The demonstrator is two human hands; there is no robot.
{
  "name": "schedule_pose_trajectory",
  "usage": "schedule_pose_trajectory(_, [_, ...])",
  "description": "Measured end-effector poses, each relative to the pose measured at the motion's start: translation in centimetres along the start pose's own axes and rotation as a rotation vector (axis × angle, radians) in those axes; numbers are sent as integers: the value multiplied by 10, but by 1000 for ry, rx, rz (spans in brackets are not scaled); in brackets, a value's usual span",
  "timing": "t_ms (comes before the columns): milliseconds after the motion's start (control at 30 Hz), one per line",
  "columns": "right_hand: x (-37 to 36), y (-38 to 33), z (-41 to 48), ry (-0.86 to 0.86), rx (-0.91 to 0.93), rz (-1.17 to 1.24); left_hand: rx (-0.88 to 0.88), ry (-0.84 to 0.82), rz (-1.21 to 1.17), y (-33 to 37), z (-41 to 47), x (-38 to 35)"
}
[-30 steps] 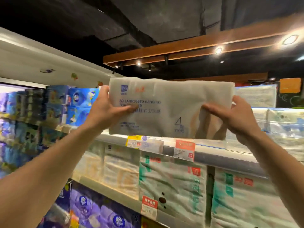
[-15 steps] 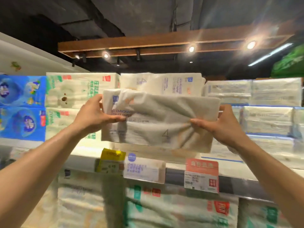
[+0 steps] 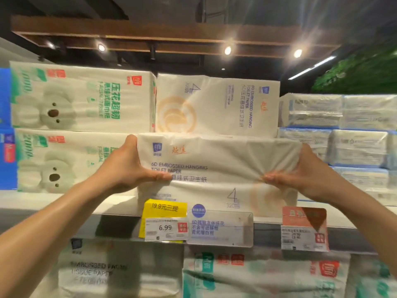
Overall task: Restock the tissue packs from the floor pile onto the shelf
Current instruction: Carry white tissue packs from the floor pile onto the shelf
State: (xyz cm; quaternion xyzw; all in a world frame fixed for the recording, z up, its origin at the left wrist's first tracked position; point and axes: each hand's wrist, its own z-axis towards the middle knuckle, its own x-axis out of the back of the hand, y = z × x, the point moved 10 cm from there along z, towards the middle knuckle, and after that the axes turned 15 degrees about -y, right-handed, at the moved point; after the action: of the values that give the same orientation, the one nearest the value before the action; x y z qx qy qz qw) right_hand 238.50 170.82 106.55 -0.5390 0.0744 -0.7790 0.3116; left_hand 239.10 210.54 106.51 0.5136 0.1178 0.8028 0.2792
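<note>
Between the fingers of the left hand [image 3: 126, 166] and right hand [image 3: 300, 172], pinching its wrapper ends, the tissue pack [image 3: 214, 155] seems to rest on the shelf [image 3: 64, 203] front; pushing it back likely remains.

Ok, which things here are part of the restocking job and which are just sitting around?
Job: toilet paper pack, held by left hand and right hand; shelf.
Just there: koala tissue packs; blue-trimmed packs; price tags; ceiling lights.

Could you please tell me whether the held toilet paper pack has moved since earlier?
Yes: the pack has come down to the yellow price tag.
</note>
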Motion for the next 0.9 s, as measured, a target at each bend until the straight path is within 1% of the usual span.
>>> schedule_pose_trajectory(133, [-5, -16, -16, 28, -74, 7, 0, -33, 17, 3, -5, -6])
schedule_pose_trajectory(200, [-9, -12, -31, 74, -198, 29, -19, -52, 8, 5, -10, -7])
schedule_pose_trajectory(267, [-11, -15, -48, 112, -283, 25, -31, -74, 7, 3, -14, -5])
schedule_pose_trajectory(333, [-6, -24, -71, 169, -300, 28, -37, -34, 2, 0, -21, 7])
schedule_pose_trajectory(400, [3, -34, -98, 233, -297, 25, -76, 76, 2, 6, -35, 25])
schedule_pose_trajectory(467, [6, -42, -125, 241, -297, -12, -161, 148, 16, 28, -50, 36])
schedule_pose_trajectory(533, [6, -47, -148, 198, -311, -65, -250, 131, 32, 57, -66, 31])
schedule_pose_trajectory(600, [5, -44, -168, 122, -332, -98, -356, 139, 60, 88, -85, 25])
schedule_pose_trajectory(633, [6, -39, -185, 84, -353, -111, -426, 164, 81, 108, -97, 19])
schedule_pose_trajectory(700, [3, -36, -206, 6, -374, -141, -506, 210, 105, 131, -116, 14])
schedule_pose_trajectory(733, [7, -33, -224, -15, -393, -164, -537, 202, 92, 146, -126, 6])
schedule_pose_trajectory(800, [20, -26, -262, -31, -414, -212, -576, 124, 39, 177, -146, -17])
schedule_pose_trajectory(900, [54, -12, -332, 11, -455, -249, -661, -19, -39, 237, -183, -65])
